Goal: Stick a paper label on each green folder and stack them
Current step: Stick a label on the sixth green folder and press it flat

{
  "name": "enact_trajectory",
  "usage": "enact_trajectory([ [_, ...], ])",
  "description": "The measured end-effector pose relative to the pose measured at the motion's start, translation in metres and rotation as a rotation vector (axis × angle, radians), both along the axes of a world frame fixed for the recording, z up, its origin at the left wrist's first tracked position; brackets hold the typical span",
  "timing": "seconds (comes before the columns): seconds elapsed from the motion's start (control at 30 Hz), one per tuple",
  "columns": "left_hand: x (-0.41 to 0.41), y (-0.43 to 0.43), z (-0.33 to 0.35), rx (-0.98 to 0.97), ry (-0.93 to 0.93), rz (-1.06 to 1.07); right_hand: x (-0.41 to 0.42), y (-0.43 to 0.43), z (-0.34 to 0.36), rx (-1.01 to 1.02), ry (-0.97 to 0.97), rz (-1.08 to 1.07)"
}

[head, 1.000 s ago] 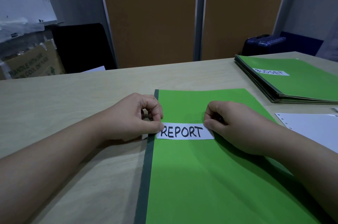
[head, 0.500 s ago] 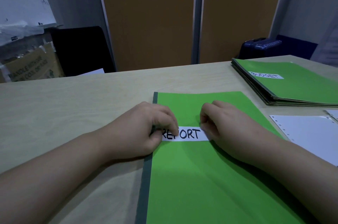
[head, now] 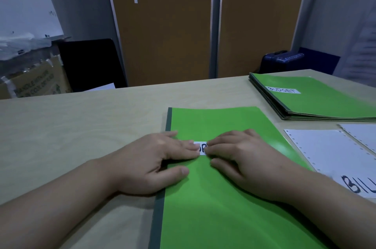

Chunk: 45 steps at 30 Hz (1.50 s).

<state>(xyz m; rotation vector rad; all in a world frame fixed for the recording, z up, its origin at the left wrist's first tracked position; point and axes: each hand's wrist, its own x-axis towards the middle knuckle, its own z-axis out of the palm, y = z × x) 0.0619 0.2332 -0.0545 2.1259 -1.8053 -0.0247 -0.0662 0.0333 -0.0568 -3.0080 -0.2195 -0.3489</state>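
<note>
- You are pressing your left hand (head: 154, 159) flat on the green folder (head: 213, 208). Its fingers (head: 183, 147) are stretched out and lying close together, with the tips resting on the left end of the paper label (head: 202, 148). It is gripping nothing.
- Your right hand (head: 242, 159) is doing the same from the other side, with straight fingers (head: 219, 145) pressing down on the label's right end and curling round nothing.
- Both thumbs are lying on the green cover just below the label.
- The folder is lying closed on the table (head: 81, 126) directly in front of you, dark spine to the left. The bottom edge of the view is cutting off its near end.
- The label is sitting on the upper part of the cover. Your fingertips are hiding most of it, leaving only a narrow white strip with parts of black letters, too little to read.
- A stack of green folders (head: 325, 104) is lying at the far right of the table, well apart from your hands. The top one is carrying a label reading BUDGET (head: 283, 90), and the frame is cutting off the stack's right side.
- White sheets with punched edges (head: 325, 147) are lying just beside your right forearm. The black lettering on one is running out of view.
</note>
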Motion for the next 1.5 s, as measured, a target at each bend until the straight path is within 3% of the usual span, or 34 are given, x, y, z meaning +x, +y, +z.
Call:
enact_trajectory([
  [0.2, 0.000, 0.005, -0.001, -0.047, 0.095, 0.033, -0.006, -0.012, 0.005, 0.076, 0.016, -0.018],
  [0.43, -0.013, -0.010, -0.002, -0.054, 0.007, 0.024, 0.000, -0.002, 0.004, 0.080, 0.016, 0.035],
  [0.6, 0.004, 0.006, -0.001, -0.159, 0.095, 0.123, 0.001, -0.024, 0.003, 0.119, -0.050, -0.083],
  [0.73, 0.002, 0.002, -0.003, -0.146, 0.064, 0.116, 0.004, -0.011, 0.001, -0.003, -0.044, -0.064],
  [0.97, 0.011, 0.012, 0.002, -0.137, 0.054, 0.159, -0.004, -0.025, 0.003, 0.021, -0.059, -0.071],
  [1.27, 0.008, 0.011, 0.002, -0.133, -0.174, 0.141, -0.007, -0.016, 0.005, -0.017, -0.046, 0.044],
  [1.4, 0.011, 0.006, 0.000, -0.147, -0.184, 0.297, 0.000, -0.025, 0.003, 0.044, -0.062, -0.050],
  [1.5, 0.014, 0.007, 0.001, -0.276, -0.117, 0.498, 0.002, -0.032, 0.002, 0.047, -0.046, -0.130],
])
